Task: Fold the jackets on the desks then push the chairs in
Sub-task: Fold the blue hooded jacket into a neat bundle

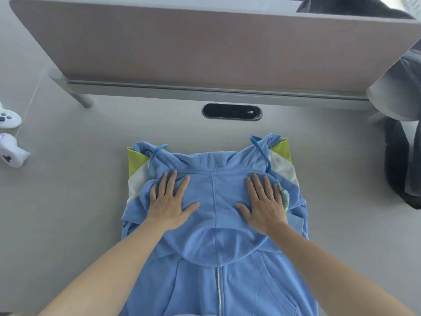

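A light blue zip hoodie jacket (214, 201) with green and white sleeve panels lies on the grey desk (68, 201), its sleeves tucked in and its hood laid down over the chest. My left hand (169, 201) presses flat on the hood's left side, fingers straight and spread. My right hand (265, 201) presses flat on the hood's right side in the same way. The zipper runs down toward the near edge. Two blue drawstrings trail at the shoulders.
A brown divider panel (205, 46) stands along the back of the desk, with a black cable slot (232, 112) in front of it. Two white controllers (10, 133) lie at the left edge. A dark jacket (405, 156) drapes at the far right.
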Demonstrator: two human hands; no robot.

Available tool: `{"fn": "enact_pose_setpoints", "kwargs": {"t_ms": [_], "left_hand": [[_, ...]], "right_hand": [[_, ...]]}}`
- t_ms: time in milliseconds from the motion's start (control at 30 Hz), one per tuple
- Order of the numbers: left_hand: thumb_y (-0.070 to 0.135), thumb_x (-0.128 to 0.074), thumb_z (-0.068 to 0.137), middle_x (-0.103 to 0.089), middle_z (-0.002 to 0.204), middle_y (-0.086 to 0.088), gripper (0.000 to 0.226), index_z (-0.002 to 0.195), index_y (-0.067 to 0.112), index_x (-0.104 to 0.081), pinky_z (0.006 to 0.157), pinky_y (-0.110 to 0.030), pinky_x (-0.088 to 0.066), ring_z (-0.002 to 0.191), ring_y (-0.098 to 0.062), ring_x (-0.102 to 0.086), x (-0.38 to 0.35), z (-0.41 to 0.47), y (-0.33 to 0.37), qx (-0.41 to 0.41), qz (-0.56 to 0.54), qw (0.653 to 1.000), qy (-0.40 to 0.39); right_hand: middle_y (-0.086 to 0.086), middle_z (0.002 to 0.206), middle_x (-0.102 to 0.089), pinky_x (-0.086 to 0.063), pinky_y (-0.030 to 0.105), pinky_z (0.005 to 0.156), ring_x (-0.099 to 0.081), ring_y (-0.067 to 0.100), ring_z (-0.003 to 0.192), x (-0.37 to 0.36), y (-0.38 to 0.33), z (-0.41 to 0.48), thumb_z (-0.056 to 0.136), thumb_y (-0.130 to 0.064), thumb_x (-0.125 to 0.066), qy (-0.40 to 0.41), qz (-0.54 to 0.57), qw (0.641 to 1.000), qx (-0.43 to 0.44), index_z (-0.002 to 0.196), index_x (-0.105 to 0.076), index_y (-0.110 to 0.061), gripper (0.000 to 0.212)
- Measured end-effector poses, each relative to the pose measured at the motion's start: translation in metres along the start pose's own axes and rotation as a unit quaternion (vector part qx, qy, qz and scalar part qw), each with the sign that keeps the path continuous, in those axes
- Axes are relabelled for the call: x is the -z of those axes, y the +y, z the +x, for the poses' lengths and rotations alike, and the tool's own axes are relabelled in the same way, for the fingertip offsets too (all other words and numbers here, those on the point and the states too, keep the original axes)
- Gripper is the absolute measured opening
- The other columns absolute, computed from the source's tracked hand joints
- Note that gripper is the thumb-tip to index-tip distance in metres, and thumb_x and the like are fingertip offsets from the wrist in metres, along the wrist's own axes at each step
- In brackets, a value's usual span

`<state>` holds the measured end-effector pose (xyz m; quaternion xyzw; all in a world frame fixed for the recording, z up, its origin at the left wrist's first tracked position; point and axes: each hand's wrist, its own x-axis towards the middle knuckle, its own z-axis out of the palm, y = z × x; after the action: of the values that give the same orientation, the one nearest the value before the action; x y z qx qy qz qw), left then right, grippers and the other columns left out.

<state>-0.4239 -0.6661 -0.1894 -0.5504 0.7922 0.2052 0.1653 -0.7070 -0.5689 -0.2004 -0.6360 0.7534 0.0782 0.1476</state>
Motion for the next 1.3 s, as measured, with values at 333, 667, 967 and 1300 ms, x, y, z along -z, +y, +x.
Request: {"fn": "enact_pose_setpoints", "kwargs": {"t_ms": [333, 667, 967, 1300], "left_hand": [[0.017, -0.062, 0.083, -0.052, 0.137, 0.001, 0.056, 0.135, 0.034, -0.054, 0.099, -0.042, -0.032, 0.128, -0.028, -0.037, 0.094, 0.098, -0.052, 0.072, 0.116, 0.988, 0.066], [-0.007, -0.066, 0.065, -0.054, 0.077, -0.010, 0.028, 0.084, 0.011, -0.056, 0.068, -0.039, -0.025, 0.070, -0.036, -0.058, 0.123, 0.113, -0.094, 0.018, 0.134, 0.974, 0.183], [-0.003, -0.073, 0.066, -0.056, 0.102, -0.012, 0.052, 0.114, 0.016, -0.069, 0.082, -0.050, -0.036, 0.098, -0.037, -0.046, 0.059, 0.054, -0.085, 0.117, 0.004, 0.977, 0.178], [0.031, -0.047, 0.101, -0.060, 0.109, -0.016, 0.030, 0.119, 0.013, -0.061, 0.073, -0.039, -0.042, 0.093, -0.035, -0.055, 0.072, 0.062, -0.062, 0.202, -0.052, 0.968, 0.138]], "right_hand": [[0.004, 0.154, -0.027, -0.026, 0.046, 0.108, -0.020, 0.032, 0.141, 0.093, 0.036, 0.137, 0.087, -0.015, -0.058, -0.039, -0.035, 0.997, -0.055, 0.142, -0.040, -0.027, 0.059], [0.002, 0.070, -0.057, -0.028, 0.043, 0.083, -0.055, 0.032, 0.075, 0.098, 0.099, 0.154, 0.060, 0.007, -0.070, 0.148, -0.070, 0.986, 0.039, 0.081, -0.055, -0.015, 0.034], [0.012, 0.097, -0.055, -0.029, 0.047, 0.086, -0.043, 0.032, 0.093, 0.049, 0.094, 0.090, 0.062, -0.003, -0.066, 0.176, 0.003, 0.979, -0.102, 0.094, -0.066, -0.012, 0.032], [0.008, 0.117, -0.055, -0.045, 0.043, 0.085, -0.050, 0.033, 0.117, 0.087, 0.060, 0.115, 0.090, -0.066, -0.046, -0.031, 0.070, 0.982, -0.171, 0.117, -0.050, -0.018, 0.055]]}}
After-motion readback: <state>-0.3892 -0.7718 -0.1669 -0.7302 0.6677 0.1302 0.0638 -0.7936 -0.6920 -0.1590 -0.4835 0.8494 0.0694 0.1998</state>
